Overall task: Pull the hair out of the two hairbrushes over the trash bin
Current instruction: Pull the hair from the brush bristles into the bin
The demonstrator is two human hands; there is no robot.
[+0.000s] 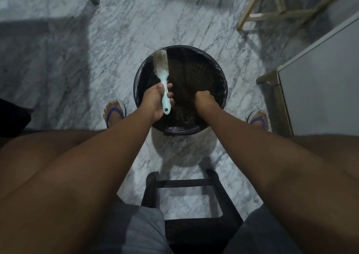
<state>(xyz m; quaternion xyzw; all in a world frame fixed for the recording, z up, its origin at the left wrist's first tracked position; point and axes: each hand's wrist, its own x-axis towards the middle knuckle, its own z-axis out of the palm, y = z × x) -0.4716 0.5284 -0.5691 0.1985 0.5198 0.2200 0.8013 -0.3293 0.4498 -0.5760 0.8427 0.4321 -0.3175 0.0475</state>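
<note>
I see my left hand [153, 102] gripping the pale blue hairbrush [161, 64] by its handle, its head beyond the fingers, over the trash bin [225, 87]. My right hand [204, 102], just beside, is fisted; I can't tell what it holds.

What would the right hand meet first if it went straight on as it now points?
Probably the trash bin liner, since the right hand points down into it; the hairbrush lies near that line, but depth is unclear.

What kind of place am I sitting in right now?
Likely a room at home: marble floor, a bag-lined trash bin between feet in flip-flops, and wooden furniture legs nearby.
</note>
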